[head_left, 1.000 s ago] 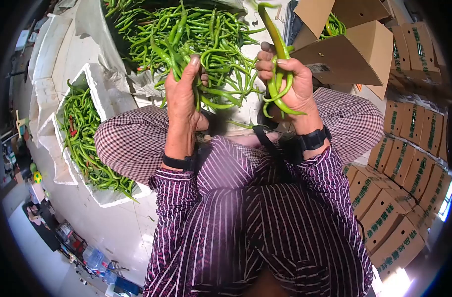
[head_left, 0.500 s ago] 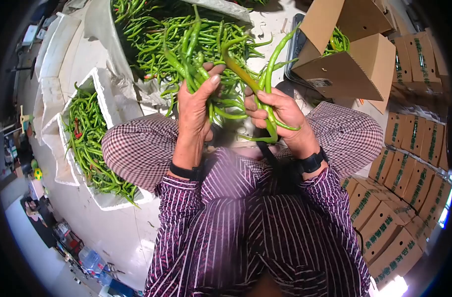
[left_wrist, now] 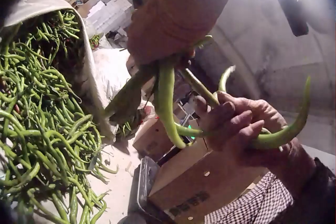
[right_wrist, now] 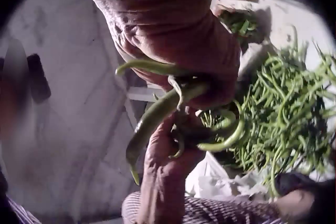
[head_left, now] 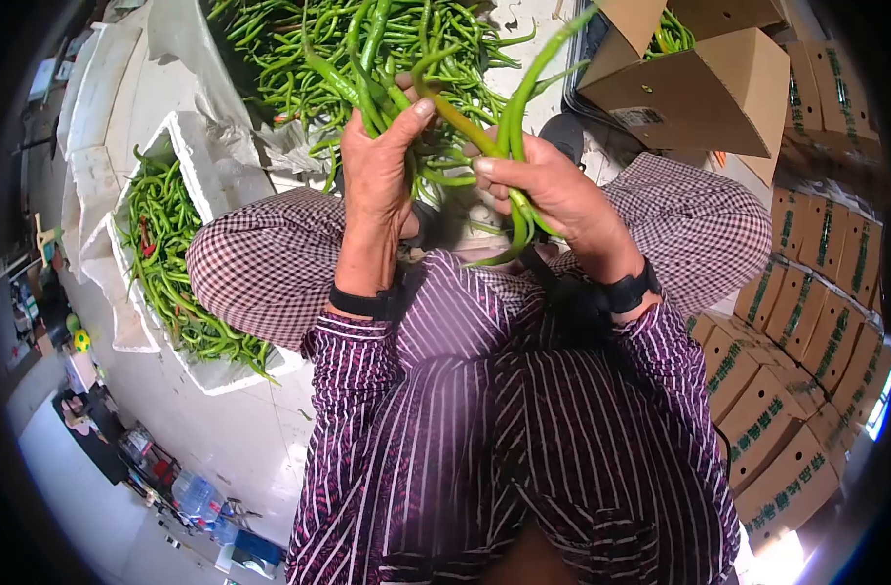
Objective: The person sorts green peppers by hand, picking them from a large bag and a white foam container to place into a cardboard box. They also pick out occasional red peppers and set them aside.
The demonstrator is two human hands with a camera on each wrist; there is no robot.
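My left hand [head_left: 372, 180] grips a bunch of long green chili peppers [head_left: 372, 58], their tips fanning up past the thumb. Opposite it, my right hand [head_left: 557, 190] holds several more green chili peppers [head_left: 538, 73] with thumb and curled fingers, and their lower ends hang beneath the palm. One yellow-brown chili pepper [head_left: 460, 122] slants from the right hand to the left fingertips. In the left wrist view the right hand [left_wrist: 247, 124] has its fingers wrapped round the peppers. The right wrist view shows a curved pepper [right_wrist: 152, 121] jutting from that grip.
A large heap of green chili peppers [head_left: 270, 49] lies ahead in an opened pale sack [head_left: 187, 58]. To the left stands a white foam box [head_left: 197, 161] of peppers. An open cardboard box [head_left: 679, 107] holds some at front right. Stacked cartons [head_left: 806, 322] line the right side.
My right hand has come left, close to the left hand. The yellow-brown pepper, earlier pointing up from the right hand, now leans across to the left fingertips.
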